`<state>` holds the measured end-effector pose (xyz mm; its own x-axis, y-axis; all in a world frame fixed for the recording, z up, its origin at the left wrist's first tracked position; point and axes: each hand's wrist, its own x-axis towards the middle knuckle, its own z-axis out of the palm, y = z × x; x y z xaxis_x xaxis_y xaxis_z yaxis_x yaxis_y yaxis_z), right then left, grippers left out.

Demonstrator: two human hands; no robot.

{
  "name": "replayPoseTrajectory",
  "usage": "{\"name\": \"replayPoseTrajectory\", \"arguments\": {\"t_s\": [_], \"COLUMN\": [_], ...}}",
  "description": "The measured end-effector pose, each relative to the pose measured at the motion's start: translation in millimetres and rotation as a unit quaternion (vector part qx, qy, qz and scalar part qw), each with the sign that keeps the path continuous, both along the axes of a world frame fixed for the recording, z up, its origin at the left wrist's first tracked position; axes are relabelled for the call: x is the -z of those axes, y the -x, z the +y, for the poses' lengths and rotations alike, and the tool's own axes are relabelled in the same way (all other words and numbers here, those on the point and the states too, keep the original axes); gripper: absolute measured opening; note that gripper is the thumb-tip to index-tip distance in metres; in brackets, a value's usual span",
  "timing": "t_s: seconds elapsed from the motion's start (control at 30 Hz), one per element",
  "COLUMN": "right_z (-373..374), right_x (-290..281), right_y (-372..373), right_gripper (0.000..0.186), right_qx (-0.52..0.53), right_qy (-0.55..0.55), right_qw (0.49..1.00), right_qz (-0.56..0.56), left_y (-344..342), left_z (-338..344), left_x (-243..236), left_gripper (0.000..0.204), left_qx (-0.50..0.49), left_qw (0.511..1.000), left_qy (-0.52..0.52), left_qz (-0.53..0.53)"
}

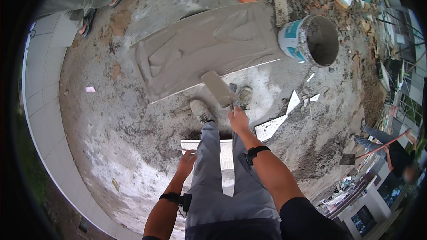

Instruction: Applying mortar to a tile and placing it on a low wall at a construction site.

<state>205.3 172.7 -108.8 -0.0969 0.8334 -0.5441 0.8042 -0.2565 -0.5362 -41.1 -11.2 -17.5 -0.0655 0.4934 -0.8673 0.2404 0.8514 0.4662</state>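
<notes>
Ground [111, 129]: bare concrete and packed dirt, rough, patched pale and brown; curved band of pale paving tiles along its left edge.
Large tile [209, 49]: long rectangular slab lying flat on the ground ahead of the feet, top face coated in wet grey mortar, spread in broad swirls and ridges; thin white edge shows along its near side.
Bucket [311, 40]: round, white and teal wall, just beside the slab's right end; inside caked with grey mortar, a low mass of it at the bottom.
Rubble [338, 0]: broken brick, tile bits and scraps piled beyond the bucket, towards the far right.
White tile [227, 151]: smaller pale slab on the ground between the person's legs, partly hidden by grey trousers.
Tile shards [275, 122]: white, sharp-cornered, lying right of the feet.
Trowel [218, 88]: flat rectangular blade smeared grey, resting at the slab's near edge.
Right hand [238, 120]: closed around the trowel's handle, black band on the wrist.
Left hand [187, 160]: fingers loosely curled, touching the white tile's left edge; whether it grips cannot be told.
Others: sandalled feet at far left; a person with a long-handled tool at far right.
</notes>
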Motion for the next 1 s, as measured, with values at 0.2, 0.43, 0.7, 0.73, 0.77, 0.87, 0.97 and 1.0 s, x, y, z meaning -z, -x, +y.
{"name": "replayPoseTrajectory", "arguments": {"t_s": [0.2, 0.43, 0.7, 0.73, 0.77, 0.87, 0.97, 1.0], "right_z": [33.6, 81.8, 254.9, 272.0, 290.3, 325.7, 363.1, 377.8], "right_x": [5.6, -73.3, -43.3, -33.3, -24.3, -8.3, -13.2, 6.4], "right_y": [-215.3, -253.8, -276.1, -281.9, -288.3, -269.7, -225.5, -240.6], "right_gripper": [0.05, 0.049, 0.046, 0.043, 0.043, 0.044, 0.049, 0.052], "right_qx": [0.287, 0.168, -0.062, -0.068, -0.065, -0.023, -0.092, -0.099], "right_qy": [0.114, 0.083, 0.062, 0.078, 0.056, 0.063, 0.131, 0.122], "right_qw": [0.946, 0.973, 0.99, 0.985, 0.988, 0.996, 0.987, 0.988], "right_qz": [-0.094, -0.137, -0.113, -0.136, -0.125, -0.065, 0.001, 0.011], "left_y": [-33.6, 25.4, 11.4, 0.7, -11.0, -46.2, -78.8, -98.9], "left_z": [2.1, 32.7, 141.6, 151.6, 162.2, 187.3, 211.8, 224.7], "left_x": [33.6, 10.9, -9.5, -9.0, -7.8, -33.9, -60.1, -47.3], "left_gripper": [0.031, 0.036, 0.037, 0.037, 0.037, 0.037, 0.041, 0.043], "left_qx": [0.012, 0.034, 0.036, 0.03, 0.014, -0.002, 0.053, 0.05], "left_qw": [0.999, 0.998, 0.994, 0.994, 0.995, 0.995, 0.992, 0.994], "left_qy": [-0.015, -0.024, 0.026, 0.032, 0.02, 0.043, 0.042, 0.019], "left_qz": [-0.033, 0.045, 0.1, 0.105, 0.094, 0.085, 0.11, 0.098]}}
